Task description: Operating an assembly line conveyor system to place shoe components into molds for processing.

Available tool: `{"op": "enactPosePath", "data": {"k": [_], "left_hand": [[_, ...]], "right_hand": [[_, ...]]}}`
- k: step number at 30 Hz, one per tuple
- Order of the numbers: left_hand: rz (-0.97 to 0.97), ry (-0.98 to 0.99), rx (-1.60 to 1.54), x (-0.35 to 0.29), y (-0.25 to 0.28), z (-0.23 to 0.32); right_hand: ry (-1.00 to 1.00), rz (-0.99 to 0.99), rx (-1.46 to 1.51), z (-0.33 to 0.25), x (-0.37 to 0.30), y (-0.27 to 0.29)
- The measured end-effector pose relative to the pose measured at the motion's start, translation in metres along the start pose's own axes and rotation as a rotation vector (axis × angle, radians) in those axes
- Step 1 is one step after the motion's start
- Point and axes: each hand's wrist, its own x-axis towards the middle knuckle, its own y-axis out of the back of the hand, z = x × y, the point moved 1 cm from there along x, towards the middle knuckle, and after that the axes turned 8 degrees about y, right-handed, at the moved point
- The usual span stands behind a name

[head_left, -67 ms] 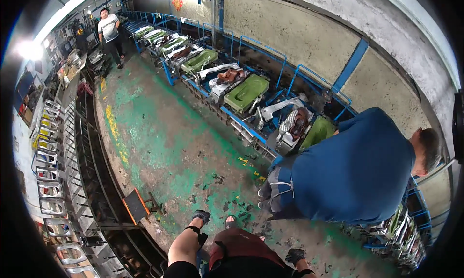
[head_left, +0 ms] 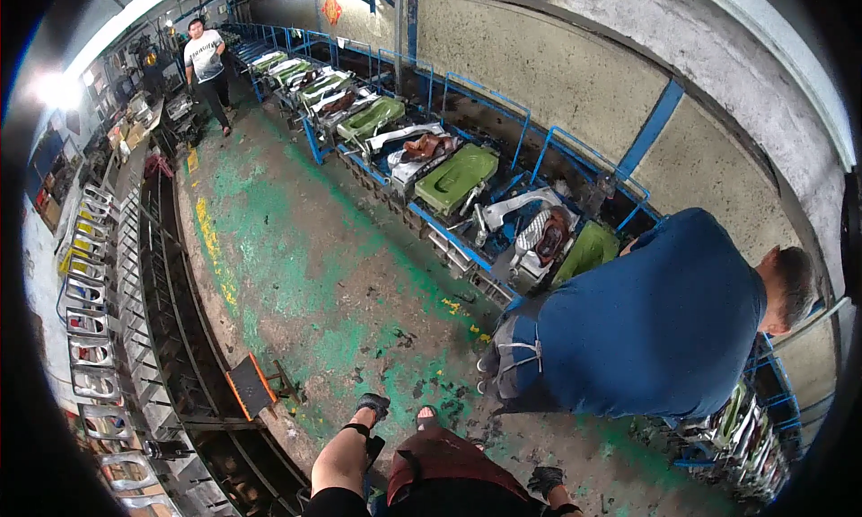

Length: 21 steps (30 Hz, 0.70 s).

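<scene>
My left hand, in a dark glove, hangs low in front of me. Its fingers look loosely stretched, and I see nothing in them. A black band wraps the left forearm above the glove. Down at my right side is my right hand, also dark-gloved, with its fingers apart and nothing visible in it. Between the hands lie my dark red apron and a sandalled foot. Neither hand touches anything I can see. Closest to the right hand is a co-worker in a blue shirt, bent over the conveyor.
A blue-framed conveyor line carries green moulds, metal frames and brown pieces along the wall. On the left runs a rack of metal frames. An orange-edged stool stands beside it. Another person is at the far end.
The co-worker in blue has shifted slightly left and lower. The far person has changed stance a little. My hands stay nearly where they were.
</scene>
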Motion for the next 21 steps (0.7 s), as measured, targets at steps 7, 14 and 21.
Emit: {"op": "enactPosePath", "data": {"k": [7, 14, 21], "left_hand": [[0.149, -0.354, 0.645, -0.023, -0.041, 0.03], [0.302, -0.464, 1.063, -0.038, -0.016, 0.029], [0.211, -0.543, 1.33, -0.023, -0.061, 0.0]], "right_hand": [[0.068, -0.163, -0.039, -0.012, 0.034, 0.054], [-0.031, -0.018, 0.104, 0.005, 0.029, 0.029], [0.233, -0.21, 0.167, 0.054, 0.026, 0.064]]}}
